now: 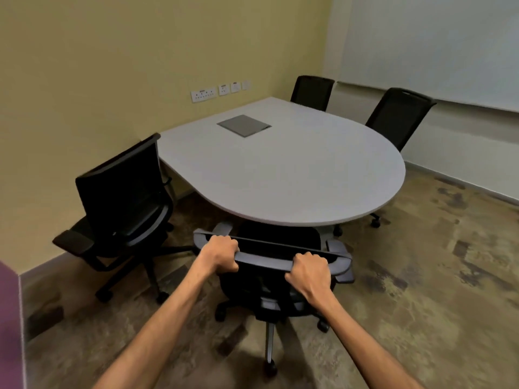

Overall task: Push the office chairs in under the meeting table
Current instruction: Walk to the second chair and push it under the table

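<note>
1. Yellow walls [84, 51] meet a pale wall on the right, above patchy brown carpet [421, 276]
2. Filling the corner, the grey table [295, 169] has a rounded near end and a dark square panel [243, 125] set in its top
3. At the near end stands the near chair [275, 276], its seat partly under the table's rounded edge, its backrest towards the person
4. On the left, the left chair [120, 197] is turned at an angle, its seat out from under the table
5. Two far chairs [398, 116] stand along the far right side, close against the table edge
6. White wall sockets [203, 94] sit on the yellow wall behind the table
7. The left hand [222, 255] has its grip closed over the top rail of the near chair's backrest, fingers curled over it
8. The right hand [310, 272] is clenched round the same rail further right
</note>
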A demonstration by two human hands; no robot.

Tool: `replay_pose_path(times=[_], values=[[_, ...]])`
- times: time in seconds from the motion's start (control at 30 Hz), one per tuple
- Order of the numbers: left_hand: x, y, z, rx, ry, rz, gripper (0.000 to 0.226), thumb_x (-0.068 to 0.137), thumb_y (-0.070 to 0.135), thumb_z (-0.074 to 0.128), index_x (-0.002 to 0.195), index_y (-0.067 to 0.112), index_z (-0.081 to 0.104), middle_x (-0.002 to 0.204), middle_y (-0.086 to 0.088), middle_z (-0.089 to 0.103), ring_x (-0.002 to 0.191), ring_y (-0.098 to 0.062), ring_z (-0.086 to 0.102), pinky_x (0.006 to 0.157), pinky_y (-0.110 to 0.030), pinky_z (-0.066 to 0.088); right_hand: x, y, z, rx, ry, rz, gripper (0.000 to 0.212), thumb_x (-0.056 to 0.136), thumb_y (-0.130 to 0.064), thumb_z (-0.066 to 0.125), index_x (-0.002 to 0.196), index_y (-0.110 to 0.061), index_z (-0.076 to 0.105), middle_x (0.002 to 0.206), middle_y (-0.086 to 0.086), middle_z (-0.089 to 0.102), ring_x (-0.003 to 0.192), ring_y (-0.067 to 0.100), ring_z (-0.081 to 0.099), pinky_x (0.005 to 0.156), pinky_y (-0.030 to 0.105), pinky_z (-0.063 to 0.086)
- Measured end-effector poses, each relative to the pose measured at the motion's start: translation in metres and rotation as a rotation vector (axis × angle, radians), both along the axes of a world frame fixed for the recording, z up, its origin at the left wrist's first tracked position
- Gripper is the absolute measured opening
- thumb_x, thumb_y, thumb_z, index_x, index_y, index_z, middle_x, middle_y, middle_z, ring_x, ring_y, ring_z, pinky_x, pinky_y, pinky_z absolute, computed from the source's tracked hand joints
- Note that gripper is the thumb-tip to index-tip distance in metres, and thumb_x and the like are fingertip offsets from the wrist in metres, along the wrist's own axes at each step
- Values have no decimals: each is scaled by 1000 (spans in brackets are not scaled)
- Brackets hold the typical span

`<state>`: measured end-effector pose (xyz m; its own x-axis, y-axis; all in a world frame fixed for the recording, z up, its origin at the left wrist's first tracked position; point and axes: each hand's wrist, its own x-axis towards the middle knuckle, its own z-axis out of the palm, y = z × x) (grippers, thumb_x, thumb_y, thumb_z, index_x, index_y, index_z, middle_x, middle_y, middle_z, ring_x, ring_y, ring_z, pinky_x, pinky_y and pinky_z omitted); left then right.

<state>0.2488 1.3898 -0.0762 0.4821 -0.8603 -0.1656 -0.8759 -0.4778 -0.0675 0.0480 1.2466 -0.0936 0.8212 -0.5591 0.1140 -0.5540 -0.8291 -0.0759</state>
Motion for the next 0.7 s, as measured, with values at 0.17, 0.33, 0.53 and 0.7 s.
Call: replay_pose_path(times=[0.17, 0.33, 0.53, 0.7], values=[[24, -25, 8, -36, 27, -26, 32, 60, 31, 56, 83, 15, 73, 82, -6, 71, 79, -30, 65, 68, -34, 46, 24, -28, 9, 20, 0, 0, 18, 67, -31, 54, 62, -15, 48, 62, 6, 55, 59, 30, 57, 54, 30, 29], [25, -51, 12, -5, 38, -80, 34, 62, 28, 54, 85, 13, 74, 83, -9, 71, 79, -32, 65, 73, -38, 53, 29, -61, 7, -23, 24, 9, 21, 65, -33, 54, 59, -15, 45, 60, 6, 58, 54, 30, 55, 52, 30, 29], [34, -69, 13, 14, 29, -104, 27, 60, 26, 52, 72, 10, 70, 72, -10, 67, 70, -33, 61, 64, -37, 50, 40, -80, 7, -30, 37, 16, 22, 66, -33, 57, 59, -16, 45, 57, 6, 57, 52, 30, 54, 52, 30, 28], [38, -92, 14, 1, 32, -106, 24, 62, 25, 53, 72, 11, 69, 75, -11, 67, 73, -34, 60, 66, -39, 50, 47, -105, 11, -40, 69, 6, 19, 65, -33, 53, 60, -15, 48, 54, 3, 47, 54, 29, 54, 51, 30, 28]])
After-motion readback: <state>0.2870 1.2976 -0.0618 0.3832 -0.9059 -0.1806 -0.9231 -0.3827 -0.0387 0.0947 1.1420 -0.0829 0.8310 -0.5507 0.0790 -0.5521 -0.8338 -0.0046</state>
